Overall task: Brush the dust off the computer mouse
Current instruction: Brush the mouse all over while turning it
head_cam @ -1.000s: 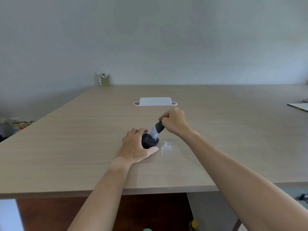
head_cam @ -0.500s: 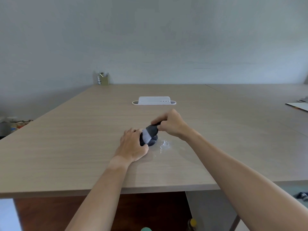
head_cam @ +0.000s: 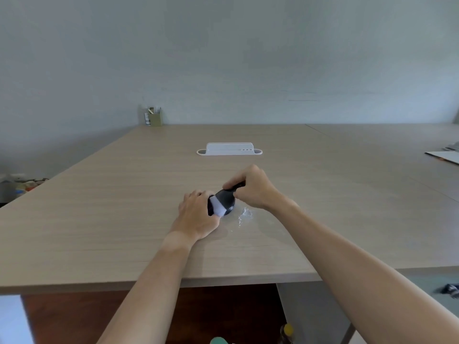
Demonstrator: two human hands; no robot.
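Note:
A black computer mouse (head_cam: pixel 231 208) lies on the wooden table (head_cam: pixel 124 219), mostly covered. My left hand (head_cam: pixel 196 216) grips it from the left side and holds it down. My right hand (head_cam: pixel 253 188) is closed around the black handle of a small brush (head_cam: pixel 224 198). The brush's white bristles (head_cam: pixel 216 206) rest across the top of the mouse, close to my left fingers. A small patch of white dust (head_cam: pixel 244 214) lies on the table just right of the mouse.
A white oblong tray (head_cam: pixel 229 148) stands farther back on the table. A pen holder (head_cam: pixel 155 117) sits at the far left corner by the wall. Papers (head_cam: pixel 444 156) lie at the right edge. The table's front edge runs below my forearms.
The brush has swept leftward across the mouse, its bristles going from the right side to the left near my fingers. My right hand dropped lower and turned the handle flatter.

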